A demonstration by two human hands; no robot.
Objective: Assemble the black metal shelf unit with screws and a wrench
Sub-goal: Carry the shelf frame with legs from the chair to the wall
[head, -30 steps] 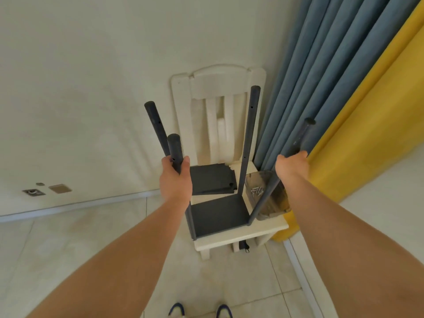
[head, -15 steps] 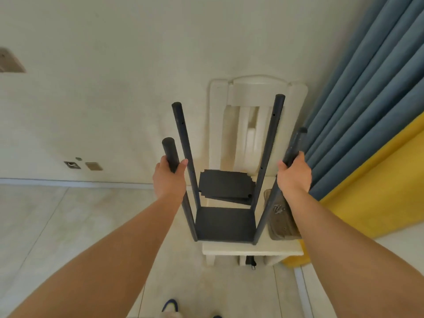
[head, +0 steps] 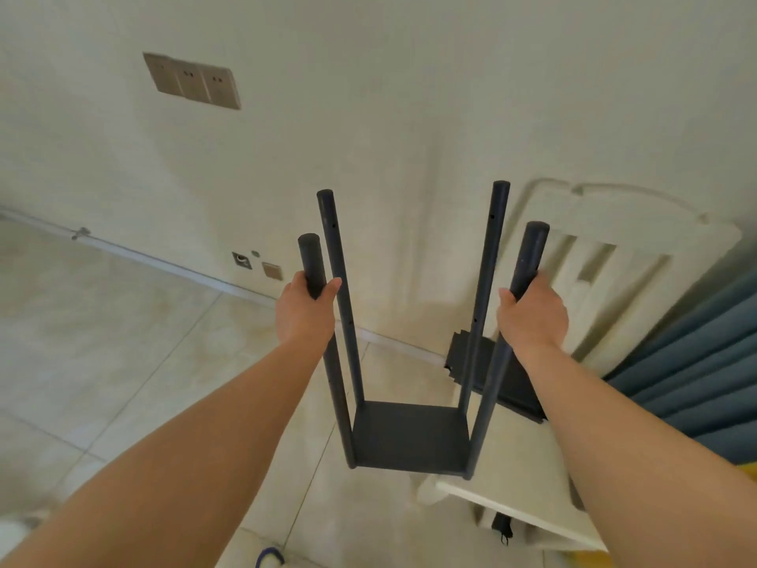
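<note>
The black shelf unit point(head: 409, 434) hangs in the air: one square bottom panel with its upright black poles rising from the corners. My left hand point(head: 305, 313) grips the near left pole just below its top. My right hand point(head: 532, 313) grips the near right pole at about the same height. The frame is lifted to the left of the white chair point(head: 606, 280), over the floor tiles. More black shelf panels point(head: 512, 383) lie stacked on the chair seat behind the frame. No screws or wrench show.
The white chair stands against a cream wall, with a blue curtain point(head: 704, 375) to its right. Wall sockets point(head: 192, 79) sit high on the wall and small plates point(head: 258, 264) near the skirting. Pale floor tiles point(head: 102, 362) spread to the left.
Both hands have carried the frame up and leftward off the chair seat; it now hangs beside the chair. The camera has swung left, and the bag of screws has left the view.
</note>
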